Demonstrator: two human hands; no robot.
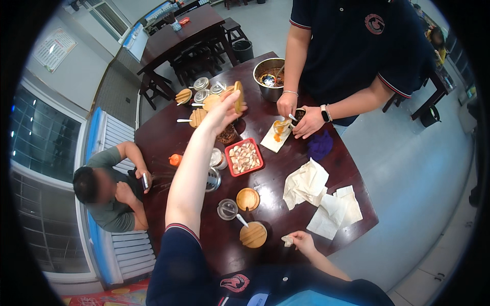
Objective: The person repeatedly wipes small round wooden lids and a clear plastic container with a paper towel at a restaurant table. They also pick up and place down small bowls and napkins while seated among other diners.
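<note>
My left hand [226,108] is stretched far out over the table and grips a round wooden lid [239,98], tilted on its edge. Beneath it stands a jar of dark red chili sauce [228,134], partly hidden by my forearm. Close to my body, my right hand [302,242] pinches a crumpled piece of paper tissue [287,240]. Left of that hand is a jar with a wooden lid [253,235] and a white spoon handle [242,220]. A loose wooden lid [248,199] and a clear lid [227,209] lie just beyond.
A red tray of garlic cloves [245,157] sits mid-table. Opposite, a co-worker's hands [306,118] hold a small sauce jar above a stained napkin [272,141], near a steel pot [268,86]. Used paper napkins [306,183] lie at right. A seated person [115,191] holds a phone.
</note>
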